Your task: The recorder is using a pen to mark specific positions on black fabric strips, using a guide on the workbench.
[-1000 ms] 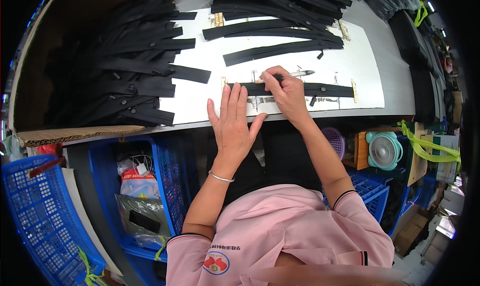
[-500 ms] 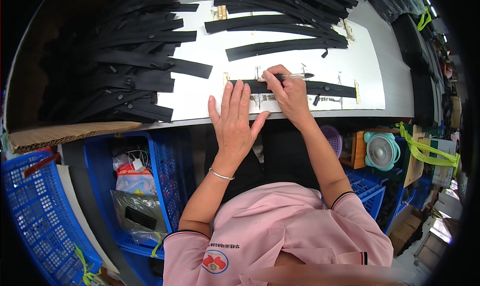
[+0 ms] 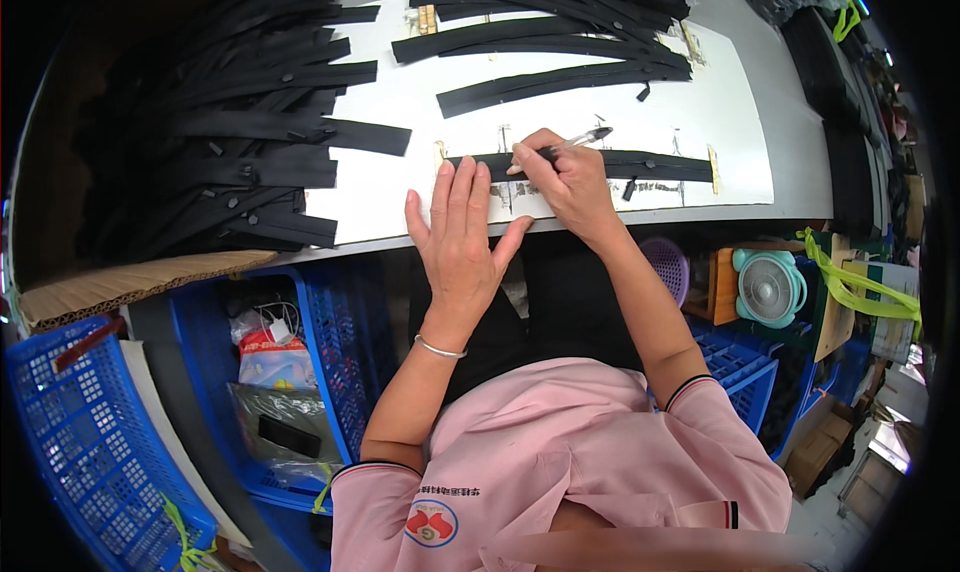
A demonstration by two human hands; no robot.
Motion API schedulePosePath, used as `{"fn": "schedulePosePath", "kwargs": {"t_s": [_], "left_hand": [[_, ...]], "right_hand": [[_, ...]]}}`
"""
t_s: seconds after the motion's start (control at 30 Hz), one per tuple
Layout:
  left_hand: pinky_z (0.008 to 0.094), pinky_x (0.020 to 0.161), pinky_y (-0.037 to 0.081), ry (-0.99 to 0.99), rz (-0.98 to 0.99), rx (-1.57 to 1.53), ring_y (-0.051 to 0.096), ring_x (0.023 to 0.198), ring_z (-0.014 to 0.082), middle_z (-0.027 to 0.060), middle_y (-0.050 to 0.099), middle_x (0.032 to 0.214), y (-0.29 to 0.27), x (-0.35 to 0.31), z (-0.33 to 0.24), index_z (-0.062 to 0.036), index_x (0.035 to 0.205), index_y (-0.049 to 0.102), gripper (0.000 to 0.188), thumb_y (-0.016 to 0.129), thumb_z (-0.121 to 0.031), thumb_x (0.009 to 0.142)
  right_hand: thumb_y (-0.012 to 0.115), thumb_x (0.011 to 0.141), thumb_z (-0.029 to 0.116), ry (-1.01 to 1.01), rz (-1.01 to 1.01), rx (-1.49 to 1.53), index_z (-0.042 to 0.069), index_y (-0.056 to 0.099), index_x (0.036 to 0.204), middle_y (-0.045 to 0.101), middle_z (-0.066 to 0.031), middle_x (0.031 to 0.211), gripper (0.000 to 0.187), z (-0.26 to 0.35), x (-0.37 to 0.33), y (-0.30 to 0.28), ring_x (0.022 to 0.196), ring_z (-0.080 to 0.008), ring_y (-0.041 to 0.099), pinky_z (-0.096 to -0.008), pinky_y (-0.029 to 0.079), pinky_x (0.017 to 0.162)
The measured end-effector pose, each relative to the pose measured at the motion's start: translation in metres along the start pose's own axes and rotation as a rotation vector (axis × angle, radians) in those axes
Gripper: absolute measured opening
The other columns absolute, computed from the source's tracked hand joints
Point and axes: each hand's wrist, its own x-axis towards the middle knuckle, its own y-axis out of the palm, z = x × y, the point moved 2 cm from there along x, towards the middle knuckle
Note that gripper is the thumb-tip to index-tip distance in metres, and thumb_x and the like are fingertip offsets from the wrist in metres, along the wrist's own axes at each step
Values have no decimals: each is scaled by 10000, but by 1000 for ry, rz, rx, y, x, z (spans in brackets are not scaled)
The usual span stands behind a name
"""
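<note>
A black zipper strip (image 3: 668, 165) lies across a white board (image 3: 385, 197) that has dark marks and yellowish tape pieces on it. My left hand (image 3: 463, 232) rests flat with fingers stretched, its fingertips on the strip's left end. In my right hand (image 3: 568, 182) is a pen (image 3: 585, 137), its tip down at the strip's lower edge and its dark back end leaning up to the right. A small black zipper pull (image 3: 629, 187) hangs below the strip, right of that hand.
Many black zipper strips (image 3: 250, 127) are heaped at the left, and more zippers (image 3: 560, 84) lie at the far side of the board. Below the table edge stand blue crates (image 3: 335, 372), one holding bags and a phone (image 3: 289, 435). A small fan (image 3: 768, 288) sits at the right.
The pen's tip has moved from the strip's upper edge down to its lower edge, and the pen now tilts up more steeply. My left hand stays pressed on the strip.
</note>
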Motion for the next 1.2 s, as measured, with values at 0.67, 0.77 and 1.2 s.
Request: {"fn": "schedulePosePath", "kwargs": {"t_s": [0.67,0.77,1.2], "left_hand": [[555,1215,172,18,36,52,413,1457,286,111,545,1485,0,-1,-1,-19,1425,559,745,791,-456,868],[555,1218,167,23,40,57,404,1464,286,117,542,1491,0,0,-1,-17,1431,554,750,792,-454,870],[533,1221,202,2,33,-7,426,1449,327,129,529,1509,-7,13,-22,-49,1409,597,589,784,-270,896]], "right_hand": [[609,1025,123,9,-297,-36,3,698,916,641,-10,747,185,-19,-19,-89,618,-35,511,-215,400,563],[612,1026,134,3,-299,-119,-6,699,876,627,1,736,222,-30,-19,-94,595,-27,484,-218,367,537],[629,994,121,-94,-224,-315,-62,660,797,711,-44,801,270,-35,-17,-92,567,-99,576,-266,427,540]]}}
